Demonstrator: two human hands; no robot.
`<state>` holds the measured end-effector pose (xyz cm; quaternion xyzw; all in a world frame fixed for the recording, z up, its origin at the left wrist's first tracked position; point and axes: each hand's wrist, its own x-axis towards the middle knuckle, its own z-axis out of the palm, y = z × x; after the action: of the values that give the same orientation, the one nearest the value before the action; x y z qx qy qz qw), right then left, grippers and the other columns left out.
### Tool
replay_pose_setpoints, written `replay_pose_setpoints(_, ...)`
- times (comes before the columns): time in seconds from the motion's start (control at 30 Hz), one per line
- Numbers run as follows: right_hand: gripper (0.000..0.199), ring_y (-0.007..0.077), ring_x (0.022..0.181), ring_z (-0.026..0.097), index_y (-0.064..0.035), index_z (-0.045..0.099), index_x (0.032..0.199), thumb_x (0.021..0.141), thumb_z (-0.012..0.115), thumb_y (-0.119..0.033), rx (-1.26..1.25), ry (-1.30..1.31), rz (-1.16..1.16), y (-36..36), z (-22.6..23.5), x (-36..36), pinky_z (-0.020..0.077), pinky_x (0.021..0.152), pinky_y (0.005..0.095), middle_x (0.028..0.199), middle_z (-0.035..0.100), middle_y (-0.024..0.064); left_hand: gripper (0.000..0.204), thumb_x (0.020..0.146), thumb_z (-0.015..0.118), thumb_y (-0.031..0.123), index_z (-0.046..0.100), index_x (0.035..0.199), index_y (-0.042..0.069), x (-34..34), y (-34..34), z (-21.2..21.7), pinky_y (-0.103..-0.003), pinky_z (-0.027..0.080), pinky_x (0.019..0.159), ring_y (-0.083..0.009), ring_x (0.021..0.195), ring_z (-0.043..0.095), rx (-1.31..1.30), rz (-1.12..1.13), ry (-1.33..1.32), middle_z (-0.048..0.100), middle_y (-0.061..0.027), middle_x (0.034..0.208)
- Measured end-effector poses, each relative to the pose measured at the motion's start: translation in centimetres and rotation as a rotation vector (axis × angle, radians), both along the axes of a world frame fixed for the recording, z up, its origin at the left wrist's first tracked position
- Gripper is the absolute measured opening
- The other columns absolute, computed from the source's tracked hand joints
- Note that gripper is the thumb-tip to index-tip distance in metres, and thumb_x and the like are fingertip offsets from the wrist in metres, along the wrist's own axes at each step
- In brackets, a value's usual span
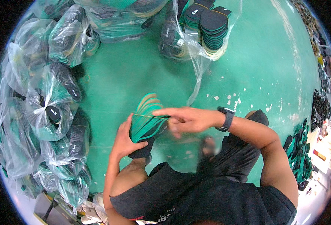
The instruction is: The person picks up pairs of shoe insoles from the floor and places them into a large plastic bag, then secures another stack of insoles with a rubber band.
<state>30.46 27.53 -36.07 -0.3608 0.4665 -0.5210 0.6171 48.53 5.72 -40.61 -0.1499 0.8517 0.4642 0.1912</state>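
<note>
A bundle of green and black shoe insoles [140, 127] stands fanned out in front of me, between my knees. My left hand [124, 140] clasps it from the left side, thumb across the near end and fingers along the outer edge. Over the bundle runs a thin yellow rubber band [146, 116], drawn taut between the left fingertips and my right hand [186, 118]. The right index finger points left over the insoles, while the other fingers are curled at the band and partly blurred. Part of the bundle is hidden behind the right fingers.
Clear plastic bags of insoles [47, 108] are heaped along the left. Ahead, an opened plastic bag [197, 62] holds banded insole stacks [214, 28]. Loose insoles [300, 153] lie in a pile at right. The green floor [255, 75] has white scuffs.
</note>
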Motion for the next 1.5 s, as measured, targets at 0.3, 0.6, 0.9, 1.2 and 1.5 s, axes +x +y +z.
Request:
replay_pose_setpoints(0.3, 0.026, 0.0344, 0.063, 0.058, -0.0054, 0.042, 0.105, 0.084, 0.053, -0.015, 0.132, 0.486, -0.349, 0.5, -0.8, 3.2, 0.0435, 0.053, 0.0423, 0.067, 0.057, 0.0131, 0.102, 0.054, 0.081, 0.024, 0.027, 0.133, -0.008, 0.9, -0.7, -3.0, -0.037, 0.032, 0.102, -0.0339, 0.119, 0.042, 0.006, 0.401, 0.048, 0.041, -0.0259, 0.128)
replay_pose_setpoints(0.6, 0.016, 0.0346, 0.06, 0.057, -0.0045, 0.055, 0.08, 0.082, 0.052, -0.02, -0.38, 0.796, -0.367, -7.5, -3.2, 8.9, 0.0463, 0.055, 0.0443, 0.07, 0.055, 0.0142, 0.1, 0.058, 0.08, 0.029, 0.027, 0.133, -0.008, -2.0, 0.8, -3.6, -0.036, 0.035, 0.099, -0.0323, 0.116, 0.046, -0.018, 0.34, -0.048, 0.043, -0.0271, 0.127)
replay_pose_setpoints(0.9, 0.086, 0.0376, 0.119, 0.036, 0.0051, 0.027, 0.129, 0.069, 0.073, -0.037, 0.142, 0.431, -0.783, -5.2, -5.9, 5.3, 0.0285, 0.101, 0.0407, 0.13, 0.034, 0.027, 0.072, 0.069, 0.064, 0.013, 0.031, 0.132, -0.002, -0.8, -0.7, -3.1, -0.034, 0.042, 0.091, -0.0236, 0.104, 0.052, 0.676, 0.881, 0.275, 0.049, -0.0145, 0.119)
replay_pose_setpoints(1.2, 0.105, 0.0301, 0.134, 0.018, 0.0085, 0.012, 0.137, 0.067, 0.075, -0.038, 0.151, 0.082, -0.669, -5.3, -2.5, 4.5, 0.0141, 0.109, 0.0359, 0.142, 0.02, 0.0254, 0.071, 0.072, 0.06, 0.018, 0.029, 0.132, -0.002, -3.9, 1.2, 0.9, -0.038, 0.039, 0.095, -0.0261, 0.109, 0.05, 0.813, 0.745, 0.322, 0.049, -0.0157, 0.119)
replay_pose_setpoints(1.5, 0.042, 0.016, 0.094, 0.058, 0.0005, 0.051, 0.114, 0.082, 0.058, -0.026, -0.228, 0.097, -1.104, 0.5, 7.6, -13.1, 0.0456, 0.084, 0.0292, 0.104, 0.061, 0.0094, 0.066, 0.087, 0.054, 0.032, 0.024, 0.138, 0.002, -11.0, 0.6, 4.4, -0.041, 0.039, 0.096, -0.0297, 0.122, 0.04, 0.571, 0.323, 0.608, 0.037, -0.0183, 0.135)
